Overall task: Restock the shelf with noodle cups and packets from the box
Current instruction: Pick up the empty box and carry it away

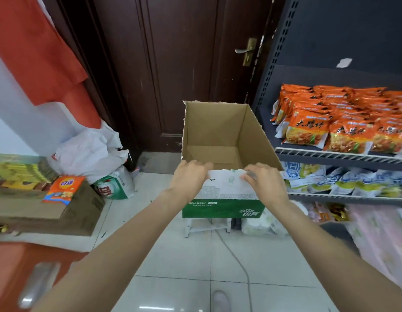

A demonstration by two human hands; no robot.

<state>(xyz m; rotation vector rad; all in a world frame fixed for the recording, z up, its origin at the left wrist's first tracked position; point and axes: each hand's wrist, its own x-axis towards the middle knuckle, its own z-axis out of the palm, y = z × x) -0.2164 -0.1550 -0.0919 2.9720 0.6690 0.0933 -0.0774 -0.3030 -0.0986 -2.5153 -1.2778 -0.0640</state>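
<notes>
A cardboard box with a white and green outside stands on a small white stool in the middle, tipped toward me, and its inside shows nothing in it. My left hand and my right hand both grip its near rim. To the right is a dark shelf unit. Orange noodle packets fill its upper shelf, and blue, white and yellow packets lie on the shelf below.
A dark wooden door stands behind the box. At the left are white bags, a green and white sack and a flat carton with an orange packet on it. A cable runs over the tiled floor.
</notes>
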